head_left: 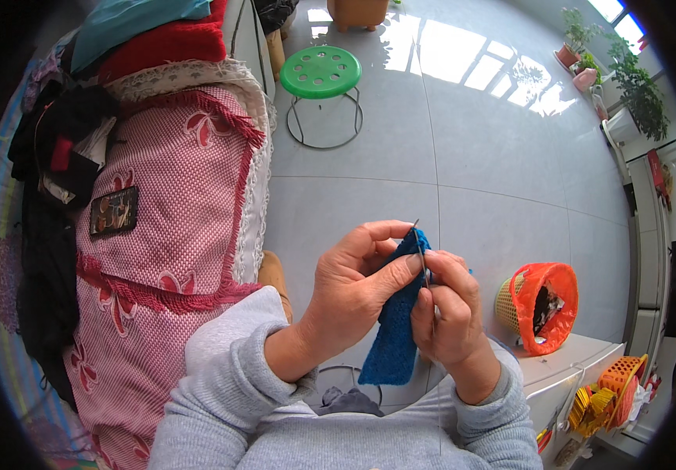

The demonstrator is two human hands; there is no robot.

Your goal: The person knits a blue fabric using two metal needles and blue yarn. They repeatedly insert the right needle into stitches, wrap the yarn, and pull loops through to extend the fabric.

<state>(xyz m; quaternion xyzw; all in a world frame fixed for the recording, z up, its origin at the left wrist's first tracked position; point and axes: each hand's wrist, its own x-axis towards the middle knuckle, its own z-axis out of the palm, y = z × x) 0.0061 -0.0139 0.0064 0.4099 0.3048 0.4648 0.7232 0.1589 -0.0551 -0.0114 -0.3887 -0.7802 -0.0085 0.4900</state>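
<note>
A strip of blue knitted fabric (393, 341) hangs down between my two hands. My left hand (361, 282) pinches its upper end, thumb in front and index finger near the tip of a thin metal knitting needle (419, 244). Close against it on the right, my right hand (446, 305) grips the needles and the knitting's edge, with blue yarn at the fingers. A thin needle or cord end shows below my right hand, above my lap. The other fingers of my left hand are partly hidden behind the knitting.
On the left, a sofa with a pink patterned cover (179, 176) holds a phone-like dark object (114, 211) and black clothing (50, 264). A green stool (320, 73) stands ahead on grey tiles. To the right are a bin with an orange bag (567, 311) and an orange basket (619, 376).
</note>
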